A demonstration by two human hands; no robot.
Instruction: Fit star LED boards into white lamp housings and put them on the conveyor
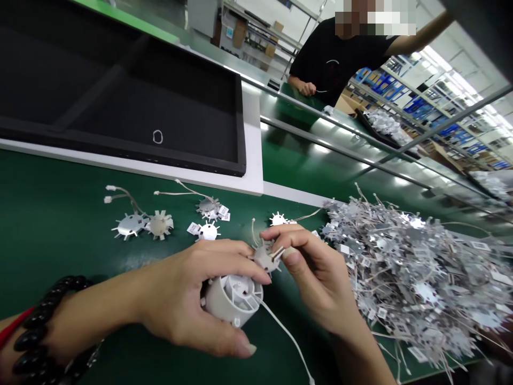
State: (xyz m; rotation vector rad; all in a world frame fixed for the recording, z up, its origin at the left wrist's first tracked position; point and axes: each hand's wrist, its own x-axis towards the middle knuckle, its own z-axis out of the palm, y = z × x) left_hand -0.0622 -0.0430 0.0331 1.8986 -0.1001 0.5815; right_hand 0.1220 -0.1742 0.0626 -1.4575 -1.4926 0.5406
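My left hand is wrapped round a white cylindrical housing, whose open top shows inner ribs. A thin white cable trails from the housing toward the bottom edge. Just above the housing's rim, my right hand pinches a small star-shaped metal plate with a pale connector on it. The left fingertips are close to this plate; whether they touch it, I cannot tell. Similar star-shaped plates with wires and white labels lie on the green table beyond my hands.
A large heap of star-shaped plates with wires covers the right side. At the upper left stands a black tray with a small white ring in it. Across the metal rails, a person in black is at another bench.
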